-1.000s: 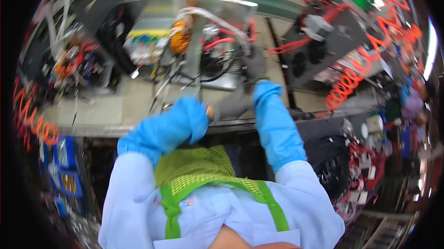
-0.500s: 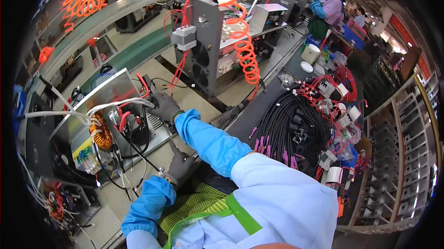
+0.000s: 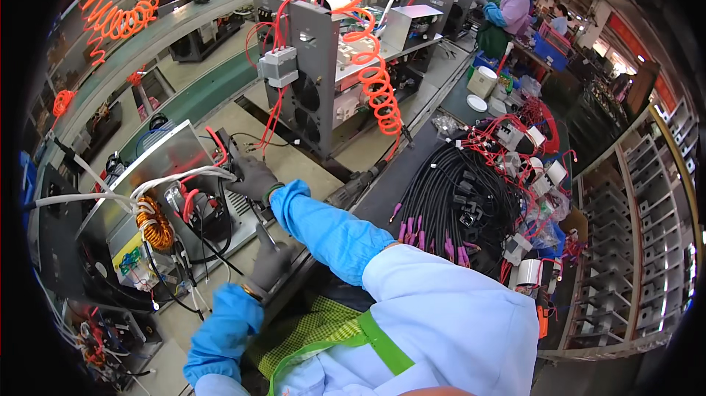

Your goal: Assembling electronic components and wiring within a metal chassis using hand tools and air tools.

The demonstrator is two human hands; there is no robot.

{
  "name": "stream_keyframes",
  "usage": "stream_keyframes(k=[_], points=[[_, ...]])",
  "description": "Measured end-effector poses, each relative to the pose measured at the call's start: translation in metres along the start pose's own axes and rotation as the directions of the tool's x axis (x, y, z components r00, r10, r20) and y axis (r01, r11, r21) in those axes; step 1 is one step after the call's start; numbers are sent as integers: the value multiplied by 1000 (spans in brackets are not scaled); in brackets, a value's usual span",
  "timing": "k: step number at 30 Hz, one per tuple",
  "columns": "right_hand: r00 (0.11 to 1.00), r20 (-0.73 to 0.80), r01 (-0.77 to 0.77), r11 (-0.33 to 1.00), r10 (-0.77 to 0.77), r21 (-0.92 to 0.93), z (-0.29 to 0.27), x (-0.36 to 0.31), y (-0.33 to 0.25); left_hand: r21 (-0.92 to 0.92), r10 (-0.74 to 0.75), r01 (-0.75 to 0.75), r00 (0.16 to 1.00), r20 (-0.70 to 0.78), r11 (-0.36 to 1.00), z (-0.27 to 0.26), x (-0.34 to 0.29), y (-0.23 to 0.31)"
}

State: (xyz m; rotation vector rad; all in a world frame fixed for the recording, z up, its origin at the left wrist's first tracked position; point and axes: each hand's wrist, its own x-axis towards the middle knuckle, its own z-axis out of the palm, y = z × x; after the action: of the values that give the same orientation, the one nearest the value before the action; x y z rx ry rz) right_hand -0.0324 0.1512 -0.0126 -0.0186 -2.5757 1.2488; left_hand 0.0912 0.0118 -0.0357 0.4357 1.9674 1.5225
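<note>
My right hand [image 3: 254,177], in a dark grey glove, is closed around the ends of several thick white cables [image 3: 195,174] at the right side of an open metal chassis [image 3: 175,147]. Its fingertips are partly hidden. Below it, my left hand [image 3: 272,267], also gloved, lies by the chassis's near edge with the index finger stretched toward it and the thumb apart. I make out nothing held in it. Inside the chassis are a copper-wound ring coil [image 3: 154,225], red wires [image 3: 188,205], black cables and a green circuit board [image 3: 130,258].
A taller grey unit with fans [image 3: 307,98] stands beyond my right hand, with an orange coiled hose [image 3: 381,87] hanging before it. Black cables [image 3: 460,197] and red-wired parts [image 3: 526,146] cover the right bench. A metal rack [image 3: 636,241] stands far right; a co-worker [image 3: 515,6] stands behind.
The view has shifted slightly, moving the scene within the picture. Both hands keep nearly the same places against the chassis, the right one still at the white cables.
</note>
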Motion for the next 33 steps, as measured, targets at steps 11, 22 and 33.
stream_keyframes(k=[11, 22, 33], points=[[999, 32, -31, 998, 33, -57, -2, 4, 1, 178, 139, -151, 987, 78, 972, 4, -5, -19], [1000, 18, -13, 1000, 13, 15, 3, 3, 3, 202, 190, -193, 981, 34, 960, 11, -2, -34], [991, 42, 125, 992, -125, 7, 12, 16, 9, 277, 155, -144, 988, -17, 950, 19, -5, -37]])
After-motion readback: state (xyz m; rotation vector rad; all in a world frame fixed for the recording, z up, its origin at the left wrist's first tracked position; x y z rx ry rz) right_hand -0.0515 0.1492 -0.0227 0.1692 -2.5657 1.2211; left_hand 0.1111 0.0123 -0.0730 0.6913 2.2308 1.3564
